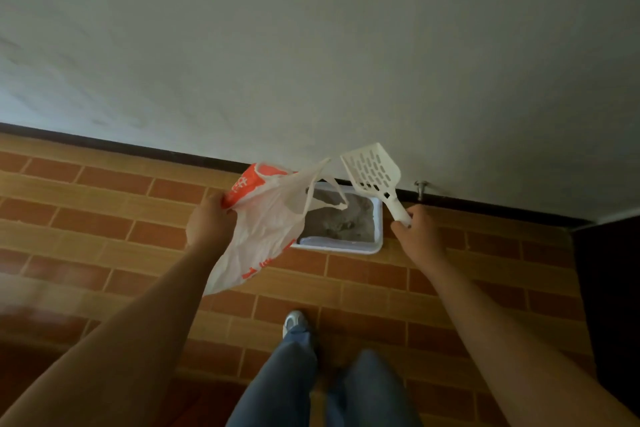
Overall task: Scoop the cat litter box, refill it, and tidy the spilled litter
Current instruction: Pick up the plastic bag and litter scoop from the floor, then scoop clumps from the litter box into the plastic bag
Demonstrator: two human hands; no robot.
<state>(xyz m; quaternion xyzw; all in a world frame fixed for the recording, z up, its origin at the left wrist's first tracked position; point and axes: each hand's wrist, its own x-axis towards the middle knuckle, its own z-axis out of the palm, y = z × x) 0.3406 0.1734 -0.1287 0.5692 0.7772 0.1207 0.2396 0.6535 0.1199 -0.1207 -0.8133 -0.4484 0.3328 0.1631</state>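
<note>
Barely begun, seemingly: left hand [211, 218] fingers clenched on plastic bag [263, 222], right hand [415, 229] fingers around scoop [374, 173] handle, over mid-frame litter box [341, 246]; scooping, refilling, tidying ahead.

Head-worn view, forward and down, from standing height

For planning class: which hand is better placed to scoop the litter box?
Likely the right hand: it grips the scoop, litter box just ahead; the left hand holds the bag.
</note>
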